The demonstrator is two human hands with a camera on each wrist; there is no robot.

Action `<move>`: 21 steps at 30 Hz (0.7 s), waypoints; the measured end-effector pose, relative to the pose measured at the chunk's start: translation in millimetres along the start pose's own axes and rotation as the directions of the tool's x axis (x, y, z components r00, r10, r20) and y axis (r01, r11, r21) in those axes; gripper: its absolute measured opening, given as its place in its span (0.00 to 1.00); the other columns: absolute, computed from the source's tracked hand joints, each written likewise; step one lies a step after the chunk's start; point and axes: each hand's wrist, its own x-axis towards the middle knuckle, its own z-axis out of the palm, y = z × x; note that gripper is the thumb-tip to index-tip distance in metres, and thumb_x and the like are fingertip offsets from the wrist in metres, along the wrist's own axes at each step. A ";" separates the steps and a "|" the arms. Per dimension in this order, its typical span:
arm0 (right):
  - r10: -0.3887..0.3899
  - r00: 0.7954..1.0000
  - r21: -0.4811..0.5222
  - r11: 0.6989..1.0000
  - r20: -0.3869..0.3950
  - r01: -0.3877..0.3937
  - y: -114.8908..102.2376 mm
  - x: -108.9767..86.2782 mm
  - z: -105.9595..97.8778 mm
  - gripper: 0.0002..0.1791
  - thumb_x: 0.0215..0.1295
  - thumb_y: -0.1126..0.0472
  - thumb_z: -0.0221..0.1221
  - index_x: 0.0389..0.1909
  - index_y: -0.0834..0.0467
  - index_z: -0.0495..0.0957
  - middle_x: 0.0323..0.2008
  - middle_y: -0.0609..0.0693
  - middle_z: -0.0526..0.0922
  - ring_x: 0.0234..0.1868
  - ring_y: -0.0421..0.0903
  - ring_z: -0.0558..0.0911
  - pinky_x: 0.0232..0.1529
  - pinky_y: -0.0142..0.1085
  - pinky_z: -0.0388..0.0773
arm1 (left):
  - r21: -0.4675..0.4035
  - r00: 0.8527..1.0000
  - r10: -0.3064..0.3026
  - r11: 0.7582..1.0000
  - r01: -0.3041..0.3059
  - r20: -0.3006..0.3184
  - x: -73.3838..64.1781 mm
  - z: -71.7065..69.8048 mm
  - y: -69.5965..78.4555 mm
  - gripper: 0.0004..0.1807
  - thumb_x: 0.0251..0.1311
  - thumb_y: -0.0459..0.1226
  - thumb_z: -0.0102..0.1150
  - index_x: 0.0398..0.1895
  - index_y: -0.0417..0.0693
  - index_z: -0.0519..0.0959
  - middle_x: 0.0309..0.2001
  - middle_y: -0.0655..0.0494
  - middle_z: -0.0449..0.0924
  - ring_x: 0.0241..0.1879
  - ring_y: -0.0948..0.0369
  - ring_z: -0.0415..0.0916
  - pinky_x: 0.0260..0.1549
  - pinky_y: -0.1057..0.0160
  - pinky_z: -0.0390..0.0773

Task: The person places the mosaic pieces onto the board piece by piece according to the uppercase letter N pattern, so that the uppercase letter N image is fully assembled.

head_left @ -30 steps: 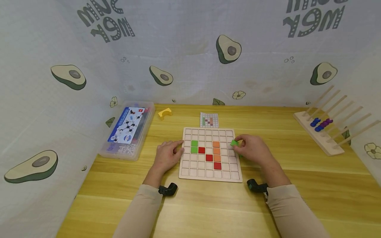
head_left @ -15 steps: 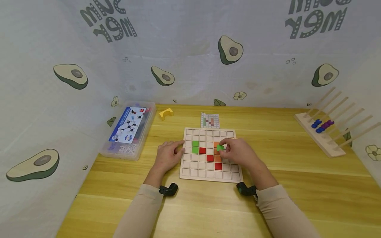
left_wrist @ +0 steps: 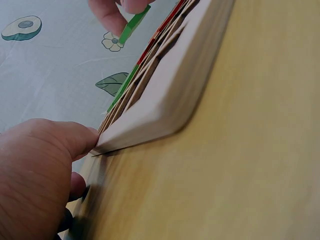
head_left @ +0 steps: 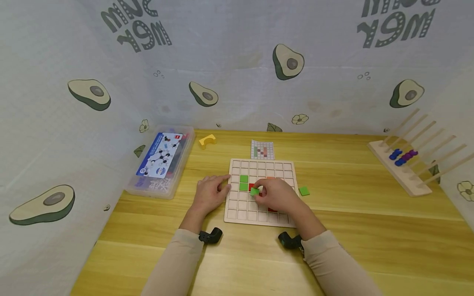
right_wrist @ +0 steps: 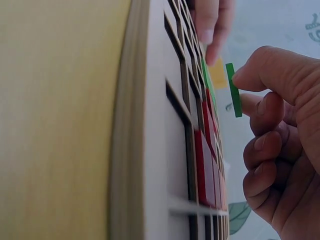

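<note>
A wooden grid board (head_left: 242, 216) lies flat on the table. Two green tiles (head_left: 243, 179) sit in its left part; red tiles (head_left: 252, 186) and an orange tile (head_left: 270, 178) are partly hidden behind my right hand. Thumb and index finger of my right hand (head_left: 280, 196) pinch a green square tile (head_left: 254, 192) over the middle of the board. The right wrist view shows this tile (right_wrist: 233, 90) held clear of the board. My left hand (head_left: 209, 193) touches the board's left edge with relaxed fingers. Another green tile (head_left: 304, 191) lies on the table, right of the board.
Behind the board is a small card (head_left: 262, 150) printed with a coloured grid. At the back left are a clear plastic case (head_left: 161, 160) and a yellow arch block (head_left: 207, 140). A wooden peg rack (head_left: 401, 170) with blue and purple beads stands at right.
My right hand has carried the green tile leftward from the board's right edge to over its middle, uncovering the loose green tile on the table. The left hand has stayed in place.
</note>
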 end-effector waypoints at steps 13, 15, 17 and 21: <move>-0.034 0.999 0.006 0.999 -0.007 0.034 -18.0 12.3 16.7 0.13 0.61 0.57 0.66 0.46 0.56 0.86 0.20 0.41 0.76 0.21 0.36 0.71 0.26 0.31 0.68 | 0.006 1.000 -0.007 1.000 0.007 0.017 0.5 -1.4 0.6 0.20 0.70 0.48 0.60 0.63 0.59 0.82 0.23 0.62 0.69 0.29 0.61 0.64 0.37 0.59 0.58; -0.031 1.000 0.011 0.999 0.003 0.031 -19.4 13.4 17.2 0.14 0.61 0.57 0.66 0.46 0.56 0.86 0.19 0.41 0.76 0.20 0.36 0.71 0.25 0.31 0.67 | 0.007 1.000 -0.008 1.000 0.008 0.018 0.6 -1.3 0.7 0.20 0.70 0.48 0.60 0.63 0.59 0.82 0.23 0.62 0.69 0.29 0.61 0.63 0.37 0.60 0.58; -0.029 0.999 0.012 0.999 0.014 0.029 -20.0 14.4 17.8 0.14 0.61 0.57 0.66 0.47 0.56 0.86 0.19 0.41 0.75 0.20 0.36 0.70 0.24 0.31 0.67 | 0.005 1.000 -0.009 1.000 0.009 0.017 0.6 -1.3 0.9 0.20 0.70 0.48 0.60 0.63 0.58 0.82 0.23 0.62 0.69 0.29 0.61 0.63 0.37 0.60 0.58; -0.026 0.999 0.009 1.000 0.028 0.025 -20.5 15.9 18.6 0.14 0.62 0.57 0.66 0.47 0.56 0.86 0.17 0.41 0.75 0.18 0.36 0.70 0.23 0.31 0.67 | 0.000 1.000 -0.007 1.000 0.007 0.012 0.5 -1.3 0.8 0.20 0.70 0.47 0.60 0.63 0.58 0.82 0.23 0.62 0.69 0.30 0.61 0.63 0.37 0.59 0.58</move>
